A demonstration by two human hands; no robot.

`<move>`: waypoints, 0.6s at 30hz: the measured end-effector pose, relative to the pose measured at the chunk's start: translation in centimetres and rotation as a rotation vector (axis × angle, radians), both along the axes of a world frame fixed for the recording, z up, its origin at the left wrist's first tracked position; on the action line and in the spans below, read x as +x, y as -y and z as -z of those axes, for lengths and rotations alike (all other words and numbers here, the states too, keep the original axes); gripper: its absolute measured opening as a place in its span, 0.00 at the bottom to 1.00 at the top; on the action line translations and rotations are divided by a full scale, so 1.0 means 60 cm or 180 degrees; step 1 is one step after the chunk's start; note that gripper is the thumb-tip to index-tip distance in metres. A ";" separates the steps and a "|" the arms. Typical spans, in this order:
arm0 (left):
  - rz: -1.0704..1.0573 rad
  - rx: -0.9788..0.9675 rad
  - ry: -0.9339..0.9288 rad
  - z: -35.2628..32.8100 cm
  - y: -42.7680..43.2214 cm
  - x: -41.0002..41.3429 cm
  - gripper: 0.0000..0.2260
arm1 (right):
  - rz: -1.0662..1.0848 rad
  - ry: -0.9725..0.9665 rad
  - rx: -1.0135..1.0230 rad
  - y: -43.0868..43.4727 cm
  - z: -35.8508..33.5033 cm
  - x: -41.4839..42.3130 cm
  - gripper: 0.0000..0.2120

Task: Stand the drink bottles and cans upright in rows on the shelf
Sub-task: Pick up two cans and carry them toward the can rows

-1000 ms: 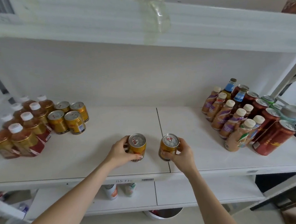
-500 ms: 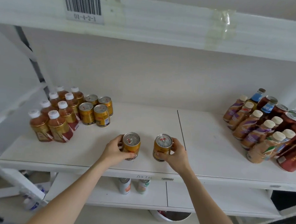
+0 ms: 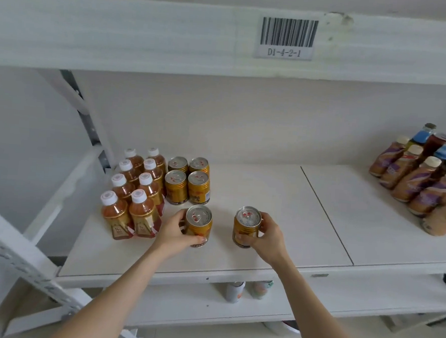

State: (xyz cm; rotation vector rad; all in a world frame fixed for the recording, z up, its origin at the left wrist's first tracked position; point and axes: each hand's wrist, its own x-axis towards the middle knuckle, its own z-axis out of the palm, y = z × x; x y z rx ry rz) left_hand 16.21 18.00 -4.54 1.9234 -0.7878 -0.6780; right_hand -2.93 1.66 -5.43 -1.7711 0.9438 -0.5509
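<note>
My left hand [image 3: 175, 231] grips an upright gold can [image 3: 199, 224] on the white shelf [image 3: 267, 198], just in front of a block of gold cans [image 3: 188, 181] standing in two rows. My right hand [image 3: 266, 236] grips a second upright gold can [image 3: 247, 227] a little to the right. Left of the cans stand two rows of brown tea bottles [image 3: 133, 189] with white caps.
At the far right stand brown bottles with purple labels [image 3: 421, 180], blue-labelled bottles and dark red cans. A seam [image 3: 327, 215] divides the shelf boards. A white upright post [image 3: 10, 249] runs at the left. The upper shelf carries a barcode label [image 3: 288, 37]. Two cans [image 3: 247, 289] stand on the lower shelf.
Both hands have carried their cans leftward along the shelf toward the gold can block. The view has swung left, so the right group now sits at the frame edge.
</note>
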 end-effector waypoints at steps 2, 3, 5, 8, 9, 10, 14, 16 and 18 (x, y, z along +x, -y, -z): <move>-0.0022 0.0002 -0.0004 0.001 -0.016 0.022 0.34 | -0.0013 -0.0009 0.0020 -0.016 0.004 0.024 0.31; -0.0035 0.0011 -0.0010 0.002 -0.022 0.032 0.34 | -0.0027 -0.0017 0.0030 -0.024 0.005 0.035 0.31; -0.0056 0.0027 -0.0004 0.005 -0.032 0.047 0.33 | -0.0052 -0.0044 0.0042 -0.037 0.008 0.054 0.31; -0.0020 0.0037 -0.0026 0.010 -0.039 0.061 0.31 | -0.0104 -0.0078 0.0054 -0.049 0.014 0.081 0.31; 0.0022 0.0045 -0.0040 0.012 -0.040 0.063 0.31 | -0.0124 -0.0081 0.0051 -0.052 0.015 0.088 0.31; 0.0057 0.0058 -0.0050 0.015 -0.040 0.064 0.31 | -0.0140 -0.0084 0.0049 -0.054 0.016 0.095 0.31; 0.0036 0.0045 -0.0039 0.031 -0.041 0.065 0.31 | -0.0191 -0.0053 0.0052 -0.056 0.024 0.113 0.32; -0.0032 0.0029 -0.0003 0.036 -0.043 0.063 0.32 | -0.0211 -0.0023 0.0079 -0.055 0.024 0.115 0.33; -0.0186 0.0001 0.0110 0.041 -0.046 0.057 0.32 | -0.0210 -0.0024 0.0087 -0.055 0.022 0.113 0.34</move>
